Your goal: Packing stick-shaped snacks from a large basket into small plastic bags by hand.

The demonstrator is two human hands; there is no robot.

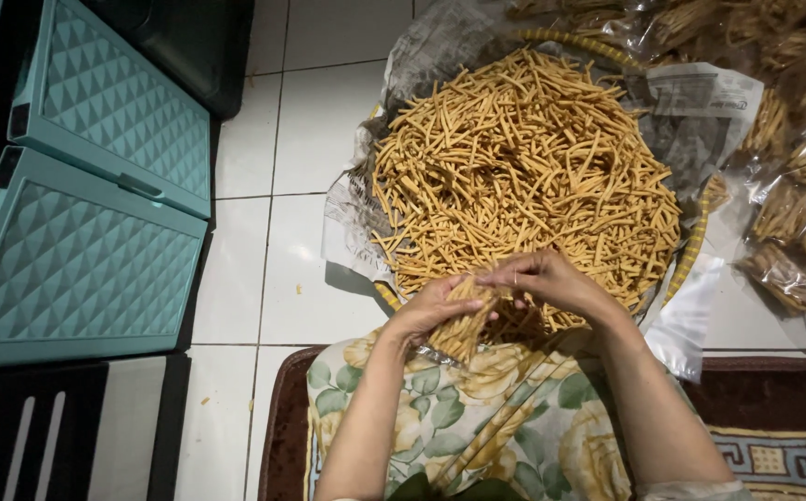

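Head view: both hands meet at the near edge of a round woven tray (598, 46) lined w/ newspaper (690, 102). Left hand (431, 311) is cupped round a small clear bag of fried snack sticks (463, 329), fingers closed on it. Right hand (547, 278) pinches the bag's top from the other side, fingertips touching the left's. The bag sits over the person's lap, on a floral cloth (477, 417), just off the tray's near edge. Big pile of loose sticks (523, 158) fills the tray. Filled clear packets (793, 186) lie past the tray's right edge on the white tile floor (264, 250). Teal plastic drawers (87, 213) at the floor's left edge, well apart from the tray. Patterned rug (774, 445) under the person, bottom right corner.
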